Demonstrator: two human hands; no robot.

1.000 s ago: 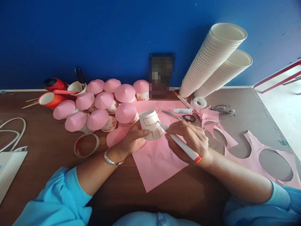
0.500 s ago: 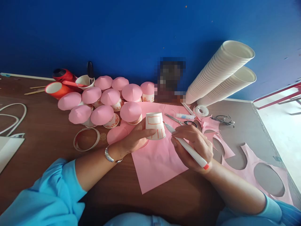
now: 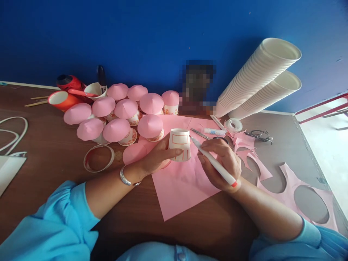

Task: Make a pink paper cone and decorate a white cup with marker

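My left hand (image 3: 160,155) grips a white paper cup (image 3: 180,143) turned upside down, its thumb across the front. Red lines on the cup form a rectangle near the top and upright strokes lower down. In my right hand (image 3: 221,163) is a white marker (image 3: 216,165) with a red end, held like a pen. Its tip is close to the cup's upper right edge; I cannot tell whether it touches. Beneath both hands lies a pink paper sheet (image 3: 174,195). Left of the cup stand several upturned cups with pink paper cone tops (image 3: 150,126).
Two tall stacks of white cups (image 3: 258,72) lean at the back right. Scissors (image 3: 199,134), a glue stick (image 3: 214,132), a tape roll (image 3: 233,125), glasses (image 3: 259,136) and pink paper scraps (image 3: 289,181) lie to the right. A larger tape ring (image 3: 98,158) and an orange cup (image 3: 62,100) are left.
The marker tip has moved slightly up along the cup's right side. My left hand still holds the cup, which is now more upright. The whole view has shifted a little.
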